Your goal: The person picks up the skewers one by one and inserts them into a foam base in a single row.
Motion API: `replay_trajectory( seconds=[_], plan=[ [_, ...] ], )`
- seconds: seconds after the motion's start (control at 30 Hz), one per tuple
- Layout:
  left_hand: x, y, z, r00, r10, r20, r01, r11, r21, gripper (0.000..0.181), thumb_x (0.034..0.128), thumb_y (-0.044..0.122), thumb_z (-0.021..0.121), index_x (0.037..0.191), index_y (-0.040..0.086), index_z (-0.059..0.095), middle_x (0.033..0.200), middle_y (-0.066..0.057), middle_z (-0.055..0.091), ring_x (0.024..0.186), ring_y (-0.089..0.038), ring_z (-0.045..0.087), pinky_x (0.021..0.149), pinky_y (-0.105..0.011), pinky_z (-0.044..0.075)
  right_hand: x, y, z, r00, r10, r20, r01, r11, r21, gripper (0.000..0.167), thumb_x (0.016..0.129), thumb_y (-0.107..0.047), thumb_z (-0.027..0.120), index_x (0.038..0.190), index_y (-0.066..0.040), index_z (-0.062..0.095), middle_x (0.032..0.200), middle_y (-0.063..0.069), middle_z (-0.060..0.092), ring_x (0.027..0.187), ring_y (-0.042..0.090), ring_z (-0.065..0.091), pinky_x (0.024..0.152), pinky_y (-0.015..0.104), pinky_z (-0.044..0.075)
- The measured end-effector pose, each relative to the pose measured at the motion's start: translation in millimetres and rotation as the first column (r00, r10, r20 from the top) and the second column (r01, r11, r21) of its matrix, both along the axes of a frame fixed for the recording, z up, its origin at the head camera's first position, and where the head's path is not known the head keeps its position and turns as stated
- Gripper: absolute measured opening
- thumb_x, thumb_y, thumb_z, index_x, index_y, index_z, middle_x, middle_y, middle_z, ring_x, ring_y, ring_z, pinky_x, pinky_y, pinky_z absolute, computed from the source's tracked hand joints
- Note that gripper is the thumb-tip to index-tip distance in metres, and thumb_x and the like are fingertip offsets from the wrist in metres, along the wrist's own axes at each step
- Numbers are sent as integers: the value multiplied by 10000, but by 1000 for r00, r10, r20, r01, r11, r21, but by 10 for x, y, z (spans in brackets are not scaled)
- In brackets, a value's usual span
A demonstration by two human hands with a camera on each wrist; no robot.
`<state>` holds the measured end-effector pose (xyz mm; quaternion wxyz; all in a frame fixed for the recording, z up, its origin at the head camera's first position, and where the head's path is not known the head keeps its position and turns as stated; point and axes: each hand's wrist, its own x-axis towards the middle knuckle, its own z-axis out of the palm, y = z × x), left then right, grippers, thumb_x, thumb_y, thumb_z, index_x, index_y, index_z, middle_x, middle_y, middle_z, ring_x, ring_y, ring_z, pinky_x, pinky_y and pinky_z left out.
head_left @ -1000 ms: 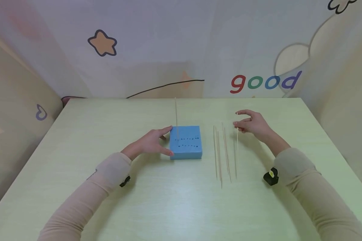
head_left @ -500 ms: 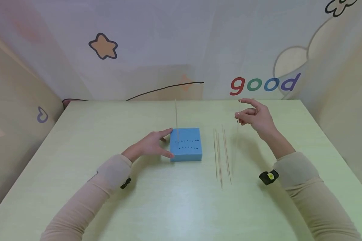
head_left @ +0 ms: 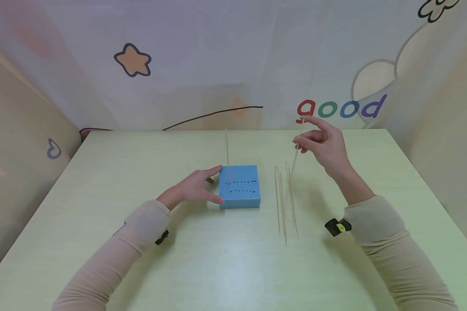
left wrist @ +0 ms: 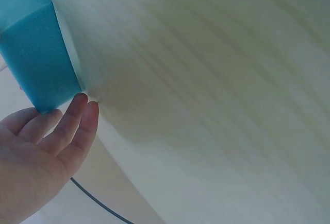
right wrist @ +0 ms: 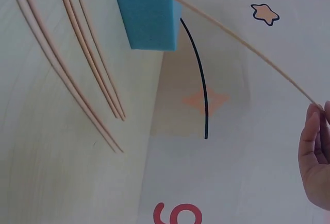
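Note:
A blue foam block (head_left: 239, 198) with rows of small holes in its top lies mid-table. My left hand (head_left: 196, 186) holds it at its left side, thumb at the near corner and a finger at the far one. From the left part of the block a thin wooden skewer (head_left: 227, 151) stands upright. My right hand (head_left: 327, 147) pinches another skewer (right wrist: 247, 46) near its upper end, above the table to the right. That skewer slants, its pointed end downward and towards the left. Between block and right hand, several skewers (head_left: 282, 203) lie roughly side by side.
The pale table (head_left: 233, 268) ends at a printed cloth backdrop (head_left: 202, 52) with a star and coloured letters. Cloth also hangs at both sides. Each wrist bears a small black camera (head_left: 337, 226).
My right hand has lifted its skewer away from the lying ones, then moved left while tilting it. The left hand stays at the block.

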<state>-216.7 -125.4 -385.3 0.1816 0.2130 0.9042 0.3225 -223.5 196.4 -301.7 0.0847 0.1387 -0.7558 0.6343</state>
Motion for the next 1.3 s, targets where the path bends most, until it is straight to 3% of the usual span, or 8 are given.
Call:
replay_trajectory(
  seconds=[0.13,0.33,0.5,0.63,0.9,1.0,1.2,1.3],
  plan=[
    [3,-1,1,1000,-2,0,2,1000,0,1023,670,367,801,1456,97,203,1468,-64,275,1206,-277,430,983,-414,352,26,-52,48,998,5,-67,-6,1000,-8,497,813,-83,674,1280,-43,509,786,-26,679,655,93,633,632,176,501],
    [11,-6,16,1000,-11,-1,11,1000,10,1019,675,353,801,1455,88,201,1471,-63,268,1201,-282,436,974,-409,363,52,-176,138,982,58,-181,-80,990,-119,431,794,-4,675,1213,-42,579,760,4,675,655,116,640,607,197,507],
    [10,-7,23,1000,-13,-3,13,1000,10,1023,673,355,801,1455,86,199,1468,-66,274,1197,-279,440,970,-404,367,75,-317,204,974,37,-224,-55,996,-74,425,807,-17,665,1222,-28,575,764,13,673,659,119,637,632,204,509],
    [7,-7,25,1000,-7,2,7,1000,7,1024,671,355,803,1455,90,199,1469,-62,272,1199,-276,437,971,-404,366,74,-425,217,970,33,-240,-43,998,-36,421,818,0,648,1231,-20,567,758,-51,671,662,112,635,667,204,507],
    [23,-3,40,1000,-13,-5,13,1000,-6,1015,680,350,797,1456,89,196,1465,-75,278,1196,-280,436,968,-414,366,79,-653,196,950,45,-309,-75,993,-87,405,807,61,634,1205,32,564,759,-98,676,655,113,645,678,235,517],
    [30,-1,49,1000,-17,-7,17,1000,-3,1008,686,342,795,1456,87,197,1468,-73,271,1197,-283,436,973,-415,361,70,-730,173,941,50,-335,-88,991,-98,415,796,81,636,1202,36,564,768,-55,687,652,116,646,670,245,521],
    [31,2,55,1000,-9,4,9,1000,-4,1004,688,340,794,1457,98,196,1468,-77,272,1197,-286,436,977,-418,357,50,-858,118,920,89,-382,-123,990,-64,431,782,100,641,1201,42,562,802,215,663,651,138,647,658,264,526],
    [27,-3,51,1000,-4,6,4,1000,-13,1011,683,355,794,1459,109,194,1466,-76,277,1198,-279,435,978,-416,357,42,-907,91,910,104,-401,-133,990,-44,427,784,101,638,1200,49,560,812,249,653,663,135,651,660,265,526]
  ],
)
